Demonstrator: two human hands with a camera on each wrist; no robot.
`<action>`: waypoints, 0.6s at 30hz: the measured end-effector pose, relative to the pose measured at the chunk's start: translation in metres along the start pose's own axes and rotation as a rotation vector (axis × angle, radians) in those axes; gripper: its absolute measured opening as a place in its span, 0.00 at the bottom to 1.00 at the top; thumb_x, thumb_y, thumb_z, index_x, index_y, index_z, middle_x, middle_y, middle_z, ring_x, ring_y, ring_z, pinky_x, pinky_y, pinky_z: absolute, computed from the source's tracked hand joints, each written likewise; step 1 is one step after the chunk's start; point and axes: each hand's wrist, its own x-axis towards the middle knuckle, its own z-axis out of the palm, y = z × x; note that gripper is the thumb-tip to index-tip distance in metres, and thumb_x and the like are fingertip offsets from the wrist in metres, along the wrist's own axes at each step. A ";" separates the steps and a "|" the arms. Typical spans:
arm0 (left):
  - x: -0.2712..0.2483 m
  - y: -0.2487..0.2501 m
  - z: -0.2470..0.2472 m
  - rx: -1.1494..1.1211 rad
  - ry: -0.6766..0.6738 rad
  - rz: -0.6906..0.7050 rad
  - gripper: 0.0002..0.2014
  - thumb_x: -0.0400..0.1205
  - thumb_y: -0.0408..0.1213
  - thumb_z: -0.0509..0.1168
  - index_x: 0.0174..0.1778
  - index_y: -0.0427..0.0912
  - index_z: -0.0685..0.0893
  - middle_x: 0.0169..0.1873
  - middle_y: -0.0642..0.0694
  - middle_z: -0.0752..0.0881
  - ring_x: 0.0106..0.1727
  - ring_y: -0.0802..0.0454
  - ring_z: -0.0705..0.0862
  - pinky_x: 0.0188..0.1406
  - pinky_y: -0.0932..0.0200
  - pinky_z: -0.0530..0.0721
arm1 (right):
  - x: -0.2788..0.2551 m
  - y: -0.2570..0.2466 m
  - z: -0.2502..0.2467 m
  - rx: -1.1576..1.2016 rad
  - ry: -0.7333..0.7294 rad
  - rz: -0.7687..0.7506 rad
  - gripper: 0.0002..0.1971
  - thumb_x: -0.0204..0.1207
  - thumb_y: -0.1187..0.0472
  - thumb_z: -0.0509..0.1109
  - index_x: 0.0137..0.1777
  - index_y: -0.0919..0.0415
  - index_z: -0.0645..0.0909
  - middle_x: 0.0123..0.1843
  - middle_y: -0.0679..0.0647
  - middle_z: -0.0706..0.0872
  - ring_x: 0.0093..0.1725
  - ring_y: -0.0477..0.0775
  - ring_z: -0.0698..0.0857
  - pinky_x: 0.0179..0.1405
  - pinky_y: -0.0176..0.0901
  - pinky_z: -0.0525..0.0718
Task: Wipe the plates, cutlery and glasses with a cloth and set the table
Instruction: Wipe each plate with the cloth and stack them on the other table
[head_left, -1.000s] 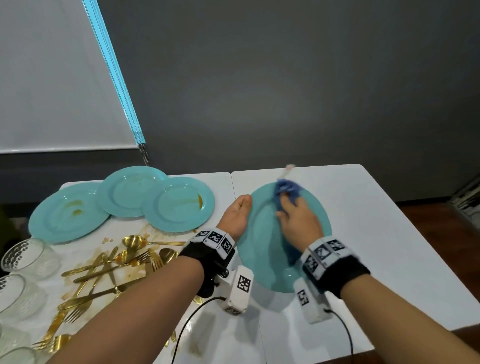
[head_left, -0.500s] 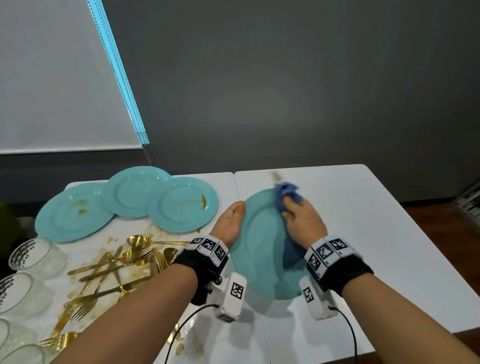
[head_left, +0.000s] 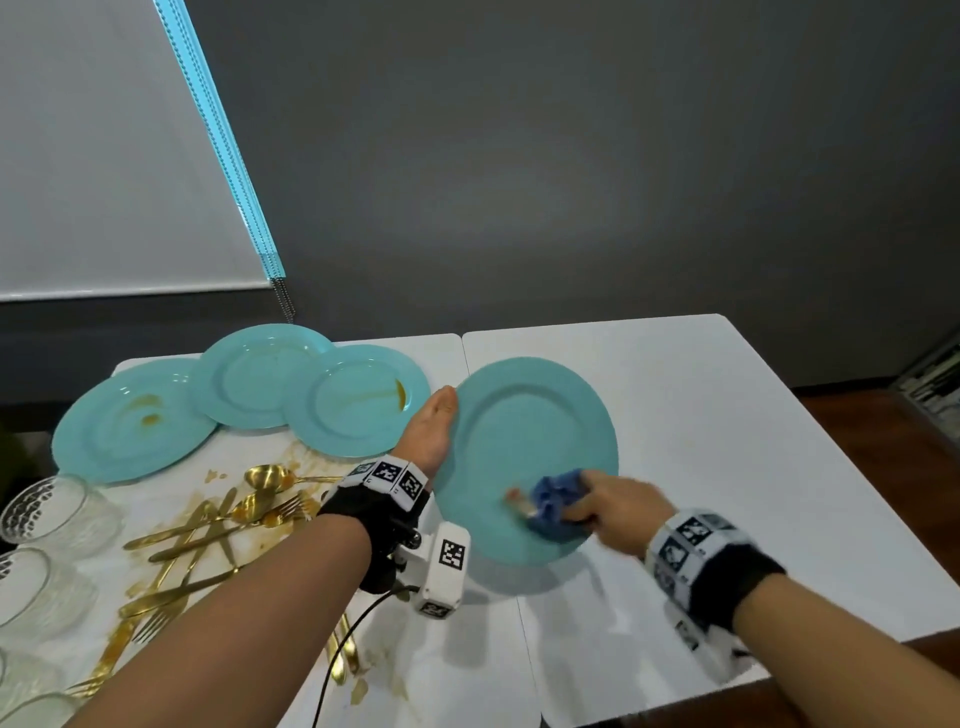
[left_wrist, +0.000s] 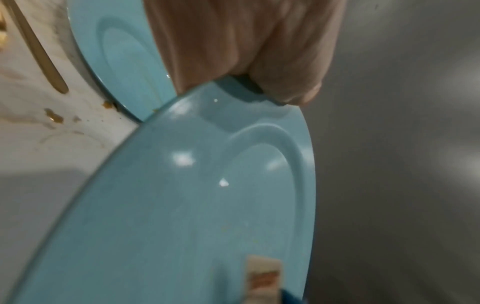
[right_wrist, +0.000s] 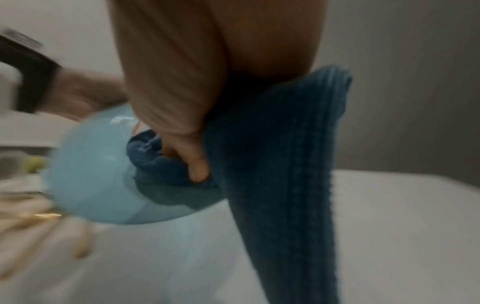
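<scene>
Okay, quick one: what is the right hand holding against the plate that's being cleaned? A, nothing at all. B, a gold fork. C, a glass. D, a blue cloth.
D: the right hand grips a bunched blue cloth and presses it on the near part of the plate, which the left hand holds by its edge.

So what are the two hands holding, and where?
The left hand grips the plate by its left rim. The right hand holds the bunched blue cloth against the plate's near part.
</scene>
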 end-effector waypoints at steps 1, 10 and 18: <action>0.014 -0.021 -0.002 0.013 -0.012 -0.014 0.49 0.62 0.82 0.55 0.71 0.51 0.75 0.71 0.49 0.79 0.73 0.49 0.76 0.77 0.41 0.69 | -0.001 0.015 -0.008 0.029 0.056 0.109 0.16 0.82 0.52 0.59 0.67 0.35 0.77 0.76 0.45 0.70 0.69 0.56 0.77 0.61 0.38 0.75; -0.024 -0.004 0.037 0.059 -0.094 -0.019 0.25 0.75 0.65 0.54 0.56 0.51 0.82 0.63 0.38 0.83 0.66 0.40 0.81 0.72 0.35 0.73 | 0.026 -0.052 0.016 0.247 0.218 0.032 0.19 0.82 0.55 0.60 0.73 0.44 0.74 0.70 0.60 0.72 0.62 0.67 0.79 0.59 0.48 0.78; -0.042 -0.020 0.018 0.167 -0.013 -0.180 0.36 0.80 0.67 0.51 0.75 0.43 0.72 0.73 0.46 0.75 0.73 0.46 0.74 0.78 0.45 0.67 | -0.007 0.042 0.030 0.121 0.080 0.339 0.19 0.84 0.49 0.56 0.75 0.39 0.69 0.76 0.53 0.70 0.69 0.61 0.77 0.62 0.45 0.76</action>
